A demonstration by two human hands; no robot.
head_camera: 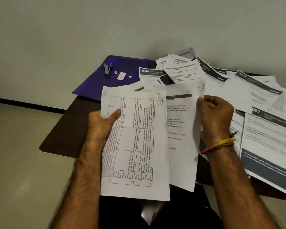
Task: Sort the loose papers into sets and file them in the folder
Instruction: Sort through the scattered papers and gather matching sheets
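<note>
- White stapled set [132, 142] with a printed table is gripped by the left hand [101, 124], thumb across its left edge, above the near table edge.
- Right hand [216, 114] pinches the right edge of a single sheet [181, 129], partly tucked behind the set.
- Loose papers [238, 90] sprawl over the brown table [64, 129], right and far.
- Blue folder [96, 83] lies far left, a stapler [107, 69] on it.

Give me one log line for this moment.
left hand: holds table sheets | right hand: pinches text sheet | folder: closed
</note>
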